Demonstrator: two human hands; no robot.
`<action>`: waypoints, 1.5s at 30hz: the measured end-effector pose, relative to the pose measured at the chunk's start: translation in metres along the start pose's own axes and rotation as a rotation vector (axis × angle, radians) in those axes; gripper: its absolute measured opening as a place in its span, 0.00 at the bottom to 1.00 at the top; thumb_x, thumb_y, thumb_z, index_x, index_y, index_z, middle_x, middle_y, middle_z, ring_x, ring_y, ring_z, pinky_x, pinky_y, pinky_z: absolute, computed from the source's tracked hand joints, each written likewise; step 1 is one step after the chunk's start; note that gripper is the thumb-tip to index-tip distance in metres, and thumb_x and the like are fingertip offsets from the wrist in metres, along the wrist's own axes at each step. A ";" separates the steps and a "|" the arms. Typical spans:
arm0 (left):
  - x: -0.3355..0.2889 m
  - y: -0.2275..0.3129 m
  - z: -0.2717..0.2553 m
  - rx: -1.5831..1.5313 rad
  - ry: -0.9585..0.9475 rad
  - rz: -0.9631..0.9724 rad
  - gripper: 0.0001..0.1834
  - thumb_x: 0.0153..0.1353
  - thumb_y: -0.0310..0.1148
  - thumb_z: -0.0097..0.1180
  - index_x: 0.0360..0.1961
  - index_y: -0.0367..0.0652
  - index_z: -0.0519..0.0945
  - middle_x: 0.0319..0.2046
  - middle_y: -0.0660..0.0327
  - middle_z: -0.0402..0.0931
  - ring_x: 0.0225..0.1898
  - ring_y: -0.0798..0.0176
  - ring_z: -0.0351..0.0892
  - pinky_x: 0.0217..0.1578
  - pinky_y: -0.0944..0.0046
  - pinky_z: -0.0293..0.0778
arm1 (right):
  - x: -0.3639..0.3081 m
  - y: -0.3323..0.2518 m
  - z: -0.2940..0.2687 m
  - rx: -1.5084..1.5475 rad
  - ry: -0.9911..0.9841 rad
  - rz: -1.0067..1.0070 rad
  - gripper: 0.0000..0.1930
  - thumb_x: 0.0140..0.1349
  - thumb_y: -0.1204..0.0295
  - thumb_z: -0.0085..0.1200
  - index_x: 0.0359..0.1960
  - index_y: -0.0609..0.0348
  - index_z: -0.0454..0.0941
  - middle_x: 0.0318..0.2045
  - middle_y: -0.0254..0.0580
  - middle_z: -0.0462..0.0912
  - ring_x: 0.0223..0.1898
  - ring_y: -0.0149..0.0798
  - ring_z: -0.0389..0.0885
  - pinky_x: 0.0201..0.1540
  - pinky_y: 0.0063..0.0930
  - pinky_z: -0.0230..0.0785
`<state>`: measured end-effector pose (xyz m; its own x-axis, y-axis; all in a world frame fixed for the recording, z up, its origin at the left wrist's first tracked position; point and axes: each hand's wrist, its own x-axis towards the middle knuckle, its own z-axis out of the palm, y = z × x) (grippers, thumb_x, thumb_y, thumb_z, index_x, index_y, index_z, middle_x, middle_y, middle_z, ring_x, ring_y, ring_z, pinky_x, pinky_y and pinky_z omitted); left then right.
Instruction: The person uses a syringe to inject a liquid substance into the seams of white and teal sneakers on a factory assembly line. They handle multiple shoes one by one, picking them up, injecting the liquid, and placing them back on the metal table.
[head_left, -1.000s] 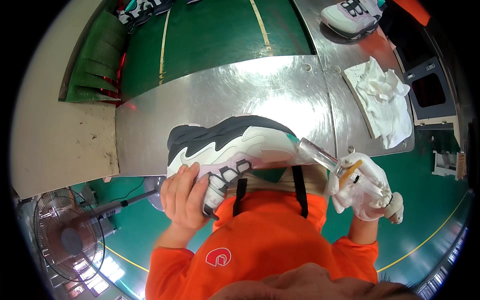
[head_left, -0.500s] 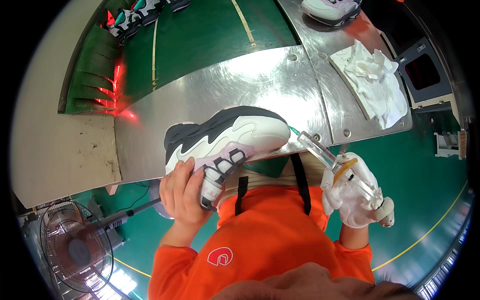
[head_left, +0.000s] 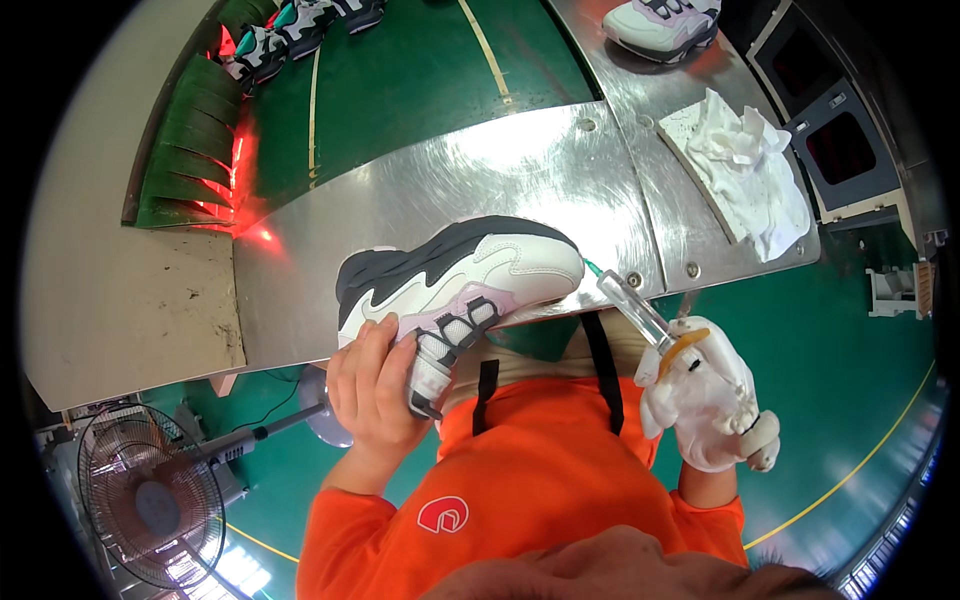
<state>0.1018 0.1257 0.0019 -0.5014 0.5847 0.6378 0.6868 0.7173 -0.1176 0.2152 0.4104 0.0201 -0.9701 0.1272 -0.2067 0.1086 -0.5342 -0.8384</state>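
A white sneaker [head_left: 530,262] with a dark sole and lilac trim lies on its side along the near edge of the metal table, toe to the right, sole facing away from me. My bare left hand [head_left: 378,385] grips it around the collar and tongue; the thumb is hidden. In a white glove, my right hand [head_left: 705,390] is closed around a clear syringe [head_left: 635,305] with an orange flange. The syringe's green needle tip [head_left: 594,267] is at the shoe's toe, by the sole edge; whether it touches, I cannot tell.
The metal table [head_left: 420,190] borders a green conveyor belt [head_left: 400,80]. A white cloth [head_left: 755,170] lies on a pale board at the right. Another sneaker [head_left: 660,28] stands far right, and several shoes [head_left: 290,35] sit far left. A fan [head_left: 150,500] stands at the lower left.
The sneaker and my left hand have shifted slightly right. My right hand has tilted a little, and the syringe has moved slightly right and down with its tip still beside the toe.
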 end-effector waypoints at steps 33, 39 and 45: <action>0.142 -0.069 0.020 -0.390 -0.754 -0.211 0.38 0.32 0.31 0.78 0.48 0.37 0.74 0.42 0.56 0.78 0.42 0.57 0.79 0.46 0.62 0.74 | 0.068 0.091 -0.039 -0.367 -0.432 -0.497 0.47 0.32 0.67 0.73 0.59 0.62 0.65 0.50 0.55 0.77 0.33 0.33 0.74 0.42 0.25 0.71; 0.196 -0.103 0.029 -0.713 -1.231 -0.126 0.47 0.38 0.57 0.75 0.55 0.38 0.75 0.48 0.59 0.77 0.46 0.62 0.76 0.49 0.62 0.71 | 0.067 0.098 -0.042 -0.359 -0.422 -0.520 0.50 0.28 0.63 0.72 0.60 0.65 0.64 0.48 0.54 0.77 0.32 0.33 0.74 0.42 0.26 0.71; 0.238 -0.075 0.105 -0.780 -1.454 0.104 0.34 0.61 0.54 0.58 0.59 0.38 0.74 0.55 0.55 0.77 0.57 0.59 0.75 0.56 0.57 0.70 | 0.054 0.099 -0.039 -0.174 -0.397 -0.213 0.51 0.27 0.66 0.76 0.60 0.67 0.65 0.49 0.50 0.78 0.41 0.42 0.82 0.49 0.32 0.75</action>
<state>-0.1247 0.2509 0.0826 -0.1725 0.7796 -0.6021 0.6036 0.5667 0.5608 0.1821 0.3969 -0.0939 -0.9790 -0.1283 0.1586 -0.0993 -0.3792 -0.9200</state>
